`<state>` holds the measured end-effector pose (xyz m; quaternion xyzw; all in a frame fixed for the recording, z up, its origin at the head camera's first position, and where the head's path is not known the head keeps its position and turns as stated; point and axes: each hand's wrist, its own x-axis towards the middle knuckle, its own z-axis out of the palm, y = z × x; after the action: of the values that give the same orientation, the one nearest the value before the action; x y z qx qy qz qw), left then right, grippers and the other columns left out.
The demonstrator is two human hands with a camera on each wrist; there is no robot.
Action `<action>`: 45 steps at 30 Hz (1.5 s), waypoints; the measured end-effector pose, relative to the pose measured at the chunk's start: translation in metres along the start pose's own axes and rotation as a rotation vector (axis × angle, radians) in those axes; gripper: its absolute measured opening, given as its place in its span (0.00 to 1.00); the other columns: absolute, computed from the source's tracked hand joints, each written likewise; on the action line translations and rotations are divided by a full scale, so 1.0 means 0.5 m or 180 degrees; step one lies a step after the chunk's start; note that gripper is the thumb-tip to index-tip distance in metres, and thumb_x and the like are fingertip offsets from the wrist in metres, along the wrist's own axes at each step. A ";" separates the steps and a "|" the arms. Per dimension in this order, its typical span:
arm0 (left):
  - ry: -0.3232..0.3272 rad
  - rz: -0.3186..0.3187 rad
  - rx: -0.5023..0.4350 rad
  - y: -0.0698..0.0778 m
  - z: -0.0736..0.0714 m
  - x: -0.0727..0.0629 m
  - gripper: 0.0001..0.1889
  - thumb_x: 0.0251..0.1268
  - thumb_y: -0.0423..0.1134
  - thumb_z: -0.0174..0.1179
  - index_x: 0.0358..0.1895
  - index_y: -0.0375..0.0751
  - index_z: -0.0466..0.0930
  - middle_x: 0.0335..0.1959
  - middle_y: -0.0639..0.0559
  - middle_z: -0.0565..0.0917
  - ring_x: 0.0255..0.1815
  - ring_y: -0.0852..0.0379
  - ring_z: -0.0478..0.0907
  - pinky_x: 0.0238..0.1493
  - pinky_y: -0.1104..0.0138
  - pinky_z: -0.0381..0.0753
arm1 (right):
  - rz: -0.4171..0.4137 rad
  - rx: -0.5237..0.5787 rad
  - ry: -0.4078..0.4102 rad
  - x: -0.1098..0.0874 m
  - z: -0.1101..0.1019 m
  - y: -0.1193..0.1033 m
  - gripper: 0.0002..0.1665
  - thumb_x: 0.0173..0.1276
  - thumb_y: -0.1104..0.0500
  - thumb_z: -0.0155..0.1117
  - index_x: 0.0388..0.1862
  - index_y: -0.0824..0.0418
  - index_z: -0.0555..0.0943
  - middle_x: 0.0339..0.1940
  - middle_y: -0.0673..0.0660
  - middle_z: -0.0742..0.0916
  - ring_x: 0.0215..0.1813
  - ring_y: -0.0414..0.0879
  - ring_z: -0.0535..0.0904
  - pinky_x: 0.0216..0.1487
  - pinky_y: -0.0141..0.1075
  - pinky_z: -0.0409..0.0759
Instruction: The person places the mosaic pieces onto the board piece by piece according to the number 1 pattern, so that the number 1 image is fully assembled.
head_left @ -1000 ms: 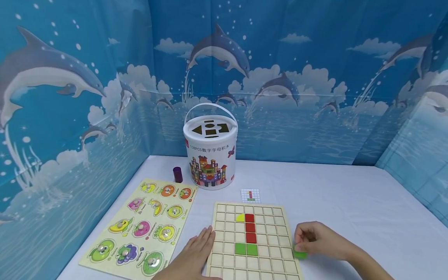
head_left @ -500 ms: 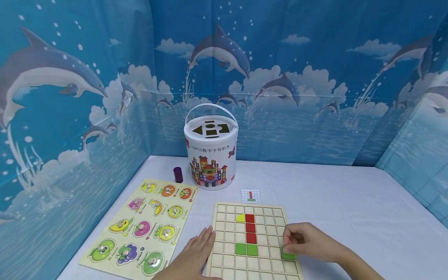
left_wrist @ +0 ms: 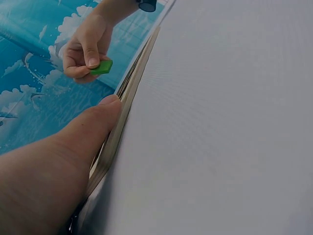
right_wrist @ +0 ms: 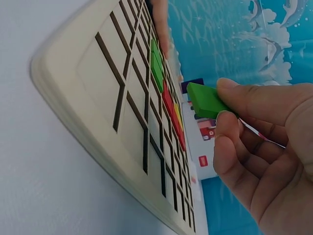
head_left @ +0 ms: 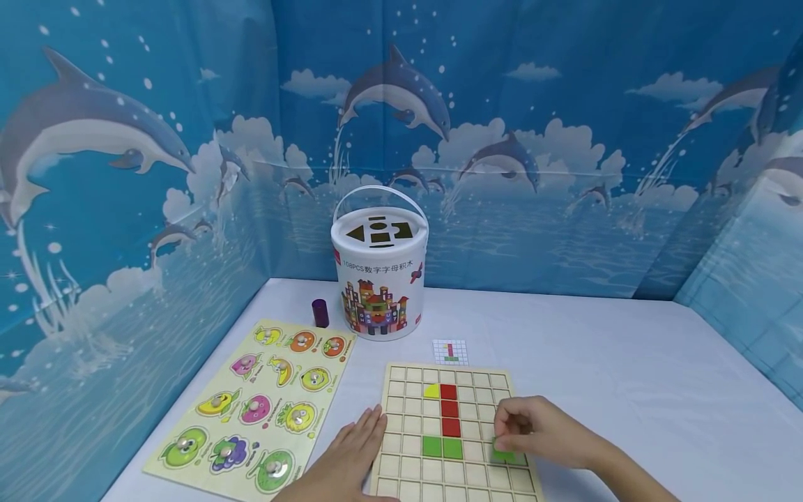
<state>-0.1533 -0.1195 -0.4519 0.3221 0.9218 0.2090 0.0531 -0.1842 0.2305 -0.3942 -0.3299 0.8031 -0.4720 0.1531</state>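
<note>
In the head view a wooden grid board point(head_left: 403, 481) lies at the front of the table. Set in its squares are a yellow quarter-round tile point(head_left: 432, 392), a column of three red tiles point(head_left: 449, 409) and two green tiles point(head_left: 442, 447) below. Thumb and fingers of my right hand point(head_left: 546, 432) pinch another green tile point(right_wrist: 208, 100) above the board's right part. The right wrist view shows that tile raised off the grid. My left hand point(head_left: 351, 453) rests straight-fingered along the board's left edge, its thumb point(left_wrist: 100, 117) against the near side.
A small pattern card point(head_left: 449, 352) lies just behind the board. To the left is a fruit knob puzzle point(head_left: 241, 390). A white block bucket point(head_left: 379, 279) with a raised handle stands farther back, beside a purple cylinder point(head_left: 320, 314). Dolphin-print curtains point(head_left: 533, 139) enclose the table.
My right hand has carried the green tile leftward, from beside the board's right edge to over its right-hand squares. The left hand has stayed where it was.
</note>
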 end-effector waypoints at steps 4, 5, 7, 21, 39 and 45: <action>-0.0002 0.0007 0.0022 -0.003 0.002 0.001 0.59 0.56 0.74 0.54 0.75 0.27 0.50 0.77 0.35 0.50 0.77 0.40 0.47 0.67 0.42 0.57 | 0.0030 -0.0018 0.0009 0.008 0.005 -0.004 0.07 0.65 0.59 0.69 0.33 0.59 0.78 0.25 0.44 0.79 0.27 0.33 0.71 0.25 0.30 0.71; 0.0002 0.0011 0.0033 -0.004 0.002 0.001 0.59 0.56 0.74 0.54 0.75 0.27 0.50 0.77 0.35 0.50 0.77 0.40 0.47 0.67 0.42 0.57 | 0.0051 -0.0022 0.0015 0.010 0.006 -0.005 0.07 0.65 0.59 0.69 0.33 0.59 0.78 0.25 0.44 0.79 0.27 0.33 0.71 0.25 0.30 0.71; -0.0010 0.0006 0.0034 -0.005 0.004 0.001 0.59 0.56 0.74 0.54 0.75 0.27 0.50 0.77 0.36 0.50 0.77 0.40 0.46 0.68 0.42 0.56 | 0.0071 -0.0032 0.0028 0.014 0.008 -0.007 0.07 0.65 0.59 0.69 0.33 0.58 0.79 0.25 0.45 0.79 0.27 0.34 0.72 0.26 0.29 0.71; -0.0056 -0.0070 0.0083 0.004 -0.006 0.006 0.58 0.55 0.74 0.55 0.75 0.27 0.50 0.77 0.36 0.50 0.77 0.41 0.47 0.68 0.44 0.56 | -0.0020 -0.0066 0.0085 0.045 0.017 -0.003 0.08 0.65 0.57 0.69 0.33 0.57 0.79 0.26 0.47 0.80 0.28 0.35 0.73 0.27 0.31 0.74; -0.0051 -0.0063 0.0056 0.006 -0.007 0.005 0.59 0.56 0.73 0.55 0.75 0.27 0.49 0.77 0.35 0.49 0.77 0.40 0.47 0.69 0.44 0.55 | 0.0140 0.0139 -0.0052 0.063 0.040 0.018 0.04 0.65 0.64 0.68 0.33 0.60 0.80 0.25 0.48 0.81 0.26 0.35 0.73 0.27 0.28 0.73; -0.0034 -0.0063 0.0071 0.004 -0.005 0.005 0.59 0.55 0.74 0.55 0.75 0.27 0.50 0.77 0.35 0.49 0.77 0.40 0.47 0.68 0.43 0.56 | 0.0196 0.0104 -0.0074 0.065 0.044 0.028 0.05 0.65 0.64 0.68 0.33 0.59 0.79 0.25 0.49 0.82 0.25 0.35 0.74 0.27 0.29 0.75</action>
<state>-0.1544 -0.1174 -0.4488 0.3147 0.9269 0.1965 0.0564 -0.2012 0.1989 -0.4155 -0.3079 0.8032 -0.4763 0.1822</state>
